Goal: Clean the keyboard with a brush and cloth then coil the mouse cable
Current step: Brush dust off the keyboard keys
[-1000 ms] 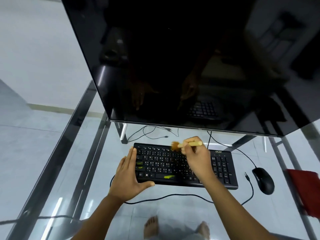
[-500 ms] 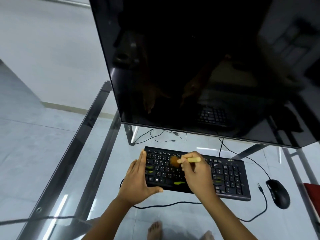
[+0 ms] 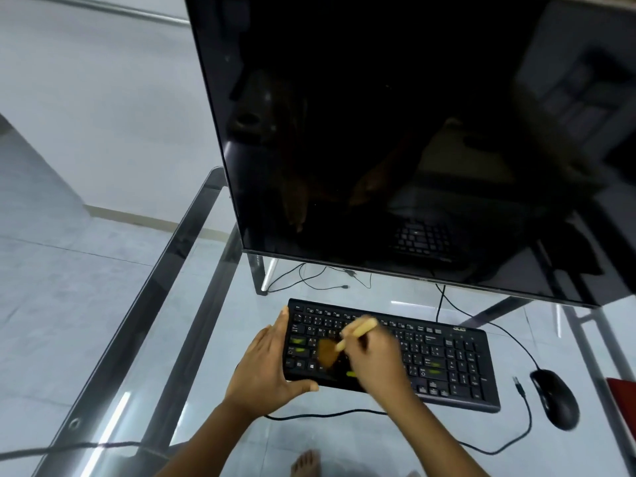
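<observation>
Gripping the brush (image 3: 355,330), my right hand (image 3: 375,361) has swept to the keyboard's (image 3: 447,359) near-left keys. My flat left hand (image 3: 265,368) braces it, and brushing continues.

My flat black plastic keyboard (image 3: 447,359) looks matt, its keys smooth. My small wooden-handled brush (image 3: 358,331) has pale bare wood and soft brown bristles. The clear glass tabletop (image 3: 192,390) shines on its smooth grey metal frame (image 3: 165,270). The big black monitor screen (image 3: 395,149) is mirror-glossy, and the black plastic mouse (image 3: 555,399) is dull.

Letters W, A, Z readable on keyboard (image 3: 447,359); logo (image 3: 459,329) blurred.
</observation>
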A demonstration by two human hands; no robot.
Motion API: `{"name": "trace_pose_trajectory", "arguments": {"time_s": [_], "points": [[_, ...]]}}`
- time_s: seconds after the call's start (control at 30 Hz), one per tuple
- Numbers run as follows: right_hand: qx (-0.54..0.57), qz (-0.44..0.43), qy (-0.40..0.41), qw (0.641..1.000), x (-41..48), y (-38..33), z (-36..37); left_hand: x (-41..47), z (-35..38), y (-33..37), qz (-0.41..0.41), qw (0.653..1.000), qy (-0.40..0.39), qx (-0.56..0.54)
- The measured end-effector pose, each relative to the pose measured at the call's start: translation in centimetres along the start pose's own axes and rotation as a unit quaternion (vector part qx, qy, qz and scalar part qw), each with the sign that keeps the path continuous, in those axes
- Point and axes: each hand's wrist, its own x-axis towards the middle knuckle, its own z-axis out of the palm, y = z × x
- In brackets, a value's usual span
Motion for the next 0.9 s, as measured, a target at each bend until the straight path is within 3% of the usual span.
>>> {"name": "trace_pose_trajectory", "arguments": {"time_s": [0.07, 0.17, 0.23, 0.3, 0.37, 0.4, 0.53, 0.63, 0.67, 0.77, 0.9], "points": [[0.025, 0.012, 0.056, 0.998, 1.1, 0.6, -1.4, 0.0, 0.0, 0.0, -0.007, 1.000, 0.002, 0.000], [-0.014, 0.041, -0.069, 0.997, 1.9, 0.3, -1.8, -0.1, -0.2, 0.0, -0.013, 1.000, 0.003, 0.001], [-0.041, 0.020, 0.000, 0.999, 3.1, 0.5, -2.1, 0.0, -0.3, 0.2, -0.016, 1.000, 0.000, 0.001], [0.005, 0.017, 0.057, 0.998, 4.1, 0.2, -2.4, 0.0, -0.3, 0.4, -0.020, 1.000, 0.001, -0.001], [0.025, 0.033, -0.038, 0.998, 4.5, -0.6, -1.4, -0.1, -0.3, 0.3, -0.022, 1.000, 0.004, 0.004], [-0.019, 0.033, -0.078, 0.996, 4.5, -1.0, -0.8, -0.1, -0.3, 0.3, -0.022, 1.000, 0.004, 0.006], [-0.026, -0.031, 0.031, 0.999, 5.7, -2.8, 0.6, -0.1, -0.3, 0.5, -0.029, 1.000, 0.002, 0.007], [-0.027, -0.041, -0.097, 0.994, 5.4, -4.1, 2.5, -0.2, -0.3, 0.4, -0.037, 0.999, 0.005, 0.003], [-0.053, -0.043, -0.101, 0.993, 5.4, -4.1, 3.0, -0.3, -0.3, 0.5, -0.036, 0.999, 0.007, 0.001], [-0.031, -0.040, 0.019, 0.999, 5.7, -4.1, 2.9, -0.2, -0.4, 0.7, -0.032, 0.999, 0.009, -0.005], [-0.003, -0.017, -0.064, 0.998, 4.9, -3.8, 2.8, -0.3, -0.5, 0.7, -0.039, 0.999, 0.010, -0.005]]}}
